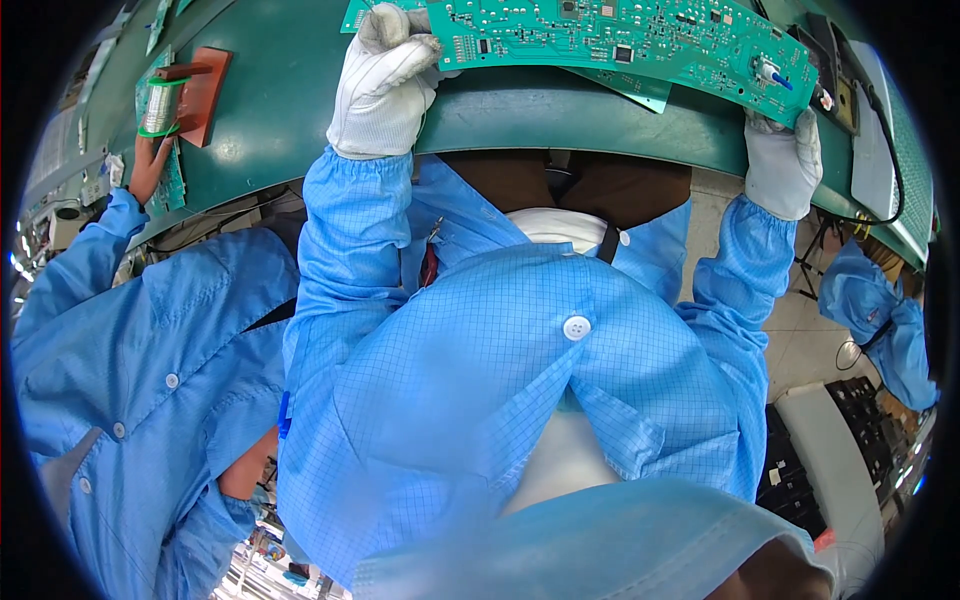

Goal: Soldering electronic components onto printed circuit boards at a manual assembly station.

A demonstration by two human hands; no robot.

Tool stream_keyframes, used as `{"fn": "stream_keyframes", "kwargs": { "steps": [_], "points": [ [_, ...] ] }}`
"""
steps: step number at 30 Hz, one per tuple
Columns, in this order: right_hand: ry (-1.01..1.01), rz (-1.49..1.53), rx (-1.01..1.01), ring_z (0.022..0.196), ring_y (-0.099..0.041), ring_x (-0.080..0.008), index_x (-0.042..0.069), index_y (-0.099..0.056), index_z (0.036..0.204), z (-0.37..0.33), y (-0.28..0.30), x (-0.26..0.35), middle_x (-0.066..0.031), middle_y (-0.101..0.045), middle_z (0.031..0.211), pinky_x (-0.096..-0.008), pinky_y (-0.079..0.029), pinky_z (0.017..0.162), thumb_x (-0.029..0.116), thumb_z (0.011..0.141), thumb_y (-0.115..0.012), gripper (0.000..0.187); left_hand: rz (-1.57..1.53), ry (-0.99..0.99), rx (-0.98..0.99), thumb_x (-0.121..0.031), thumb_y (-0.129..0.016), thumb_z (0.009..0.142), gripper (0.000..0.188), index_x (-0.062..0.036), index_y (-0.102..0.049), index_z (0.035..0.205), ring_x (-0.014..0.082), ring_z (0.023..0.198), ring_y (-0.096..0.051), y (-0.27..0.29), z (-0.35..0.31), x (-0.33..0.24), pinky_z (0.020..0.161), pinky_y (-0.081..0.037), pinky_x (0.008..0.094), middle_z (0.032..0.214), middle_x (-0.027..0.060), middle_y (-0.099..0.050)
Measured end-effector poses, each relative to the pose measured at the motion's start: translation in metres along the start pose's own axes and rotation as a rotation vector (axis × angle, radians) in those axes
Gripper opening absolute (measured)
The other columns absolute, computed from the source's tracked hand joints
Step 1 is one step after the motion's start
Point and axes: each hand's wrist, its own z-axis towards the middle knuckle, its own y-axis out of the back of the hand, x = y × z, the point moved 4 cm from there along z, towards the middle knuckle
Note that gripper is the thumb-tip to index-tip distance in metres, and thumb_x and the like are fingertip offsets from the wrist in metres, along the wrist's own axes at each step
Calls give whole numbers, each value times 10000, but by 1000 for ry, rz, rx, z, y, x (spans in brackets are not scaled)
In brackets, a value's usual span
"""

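Note:
A long green circuit board (540, 40), dotted with small components, is raised above the near edge of the workbench. Its left end is gripped by my left hand (385, 85), in a white glove with curled fingers. At the lower right corner, the gloved fingers of my right hand (782, 165) are closed on the same board, partly hidden behind it. Close to that corner, a white connector with a blue piece (773, 75) stands out from the board's face. Part of another green board (645, 92) shows beneath the held one.
The green workbench (275, 100) curves across the top. To the left, a co-worker's bare hand (150, 168) is beside a spool of solder wire (162, 105) on a reddish-brown stand (207, 95). A black cable (885, 130) and a light panel (872, 165) lie at the right.

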Motion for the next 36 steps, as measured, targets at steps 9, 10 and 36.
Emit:
{"fn": "stream_keyframes", "kwargs": {
  "steps": [9,10,36],
  "points": [
    [163,-264,-431,784,-427,-176,-42,-565,1012,1,-34,-13,-109,-539,870,-364,-383,802,174,948,-569,225,8,-7,-8,41,-546,788,245,-154,-398,794,172,820,-546,-4,-4,-1,736,-453,324,859,18,-497],
    [160,-264,-433,784,-427,-176,-42,-565,1012,0,-30,-13,-109,-539,870,-364,-383,802,174,948,-569,225,8,-6,-11,42,-546,788,245,-154,-398,794,172,820,-546,-4,-4,0,737,-453,324,860,18,-497],
    [13,-45,-28,1104,-531,-301,-49,-555,1212,0,-22,-2,-187,-594,1206,-520,-300,1082,146,956,-528,323,26,-96,-2,46,-541,794,244,-153,-399,792,174,836,-549,-7,-33,-22,751,-456,328,870,20,-502]
  ]
}}
